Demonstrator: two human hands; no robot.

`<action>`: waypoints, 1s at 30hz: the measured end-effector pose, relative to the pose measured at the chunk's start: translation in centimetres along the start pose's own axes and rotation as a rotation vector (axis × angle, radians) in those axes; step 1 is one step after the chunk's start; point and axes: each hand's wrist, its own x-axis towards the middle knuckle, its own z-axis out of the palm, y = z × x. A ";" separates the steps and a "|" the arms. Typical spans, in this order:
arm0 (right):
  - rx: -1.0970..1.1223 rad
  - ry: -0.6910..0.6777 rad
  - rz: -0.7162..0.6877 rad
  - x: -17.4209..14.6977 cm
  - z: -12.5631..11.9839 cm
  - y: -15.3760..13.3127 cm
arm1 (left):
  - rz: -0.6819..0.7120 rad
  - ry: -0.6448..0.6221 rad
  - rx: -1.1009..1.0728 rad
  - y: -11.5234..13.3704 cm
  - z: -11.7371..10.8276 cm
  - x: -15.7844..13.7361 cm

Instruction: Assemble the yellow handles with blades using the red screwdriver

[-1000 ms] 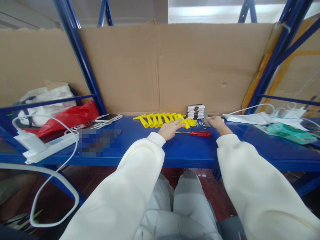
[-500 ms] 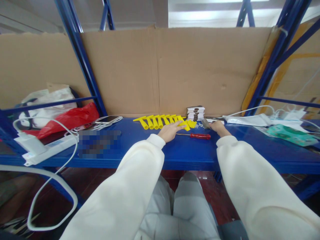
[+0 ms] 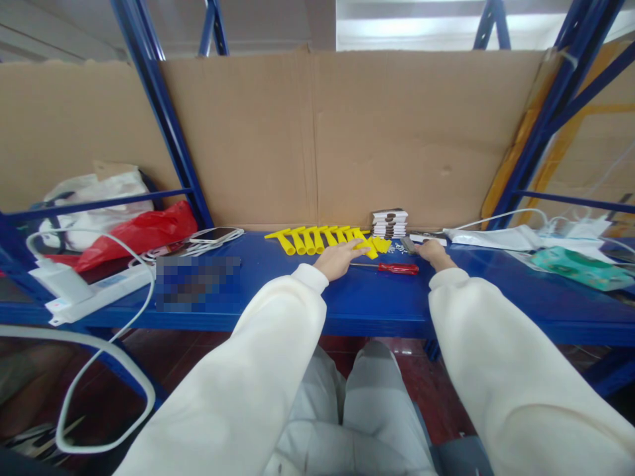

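Observation:
My left hand [image 3: 337, 260] reaches to the right end of a row of yellow plastic T-shaped pieces [image 3: 311, 242]. Its fingers grip the endmost yellow piece [image 3: 368, 248], whose wide, flat end points right. My right hand [image 3: 433, 254] is closed at the fingertips on a small flat grey piece [image 3: 409, 245], too small to identify. Between the hands lie small silvery bits [image 3: 395, 248], perhaps screws. In front of them is a screwdriver with a red handle [image 3: 398, 269], its shaft pointing left.
Small white-and-dark boxes [image 3: 389, 223] are stacked against the cardboard panel [image 3: 248, 132]. Right of them lie a white packet [image 3: 493, 237] and a green pack [image 3: 580, 268]. A phone [image 3: 218, 234], a power strip [image 3: 106, 291] and a red bag [image 3: 143, 235] are at left.
The grey piece has shifted slightly and lies at a different angle by my right fingertips. My left hand stays on the yellow piece. The view has tilted a little.

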 end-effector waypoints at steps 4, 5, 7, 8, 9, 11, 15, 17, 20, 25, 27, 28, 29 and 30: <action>-0.118 0.011 0.135 -1.6 -1.0 -1.5 | 0.006 -0.007 0.007 0.0 0.0 0.0; -0.125 0.015 0.112 -1.9 -1.2 -1.8 | 0.010 -0.006 0.006 -0.1 0.0 0.0; -0.132 0.019 0.056 -2.5 -1.7 -2.3 | 0.014 -0.003 0.005 -0.1 -0.1 0.0; -0.137 0.017 0.025 -2.6 -1.9 -2.5 | 0.014 -0.003 0.005 -0.1 -0.1 0.0; -0.144 0.011 -0.009 -2.8 -2.1 -2.6 | 0.015 -0.003 0.005 0.0 -0.2 0.0; -0.162 -0.018 -0.081 -2.9 -2.3 -2.9 | 0.014 -0.008 0.007 0.0 -0.3 -0.1; -0.202 -0.100 -0.165 -3.1 -2.5 -3.1 | 0.001 -0.029 0.008 0.2 -0.5 -0.1; -0.217 -0.122 -0.161 -3.2 -2.5 -3.2 | 0.001 -0.030 0.008 0.1 -0.4 -0.1; -0.214 -0.144 -0.151 -3.3 -2.5 -3.2 | 0.021 -0.013 0.010 -0.1 0.0 0.0; -0.189 -0.171 -0.160 -3.4 -2.5 -3.3 | 0.042 0.005 0.005 -0.3 0.1 0.0; -0.201 -0.165 -0.158 -3.5 -2.5 -3.4 | 0.023 -0.010 0.005 -0.1 -0.1 -0.1; -0.206 -0.159 -0.159 -3.6 -2.5 -3.4 | 0.013 -0.018 0.005 0.0 -0.2 -0.1; -0.209 -0.153 -0.162 -3.6 -2.6 -3.4 | 0.006 -0.024 0.004 0.0 -0.3 -0.1; -0.209 -0.148 -0.166 -3.7 -2.6 -3.5 | 0.004 -0.025 0.003 0.1 -0.3 -0.1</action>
